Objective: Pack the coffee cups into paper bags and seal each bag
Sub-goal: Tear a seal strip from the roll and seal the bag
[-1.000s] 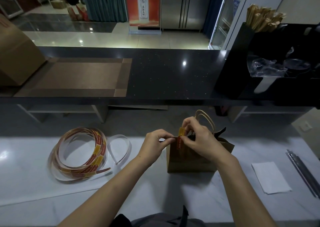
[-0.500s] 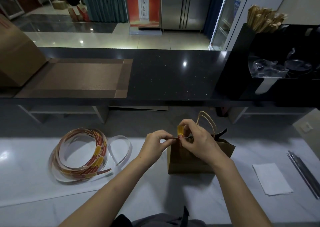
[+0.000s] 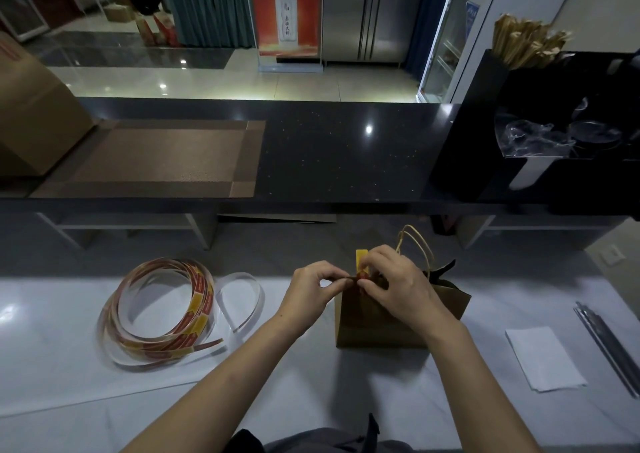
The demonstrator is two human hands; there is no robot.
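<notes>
Paper bag (image 3: 381,324) stands upright on the white counter (image 3: 381,400), centre-right, mouth up, twine handles (image 3: 426,252) rising at its far side. Seal sticker (image 3: 361,258) sits at the bag's top edge, long axis vertical, yellow end up. Left hand (image 3: 311,290): thumb and forefinger pinch the bag's top edge beside the sticker. Right hand (image 3: 398,286): fingers curled, pinching the sticker. Sticker roll (image 3: 166,314) lies well left, napkin (image 3: 543,359) right.

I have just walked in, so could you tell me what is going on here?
A person is sealing a brown paper bag on the white counter. The left hand and right hand both pinch a yellow-and-red sticker at the bag's top edge. A coiled strip of stickers lies to the left.
</notes>
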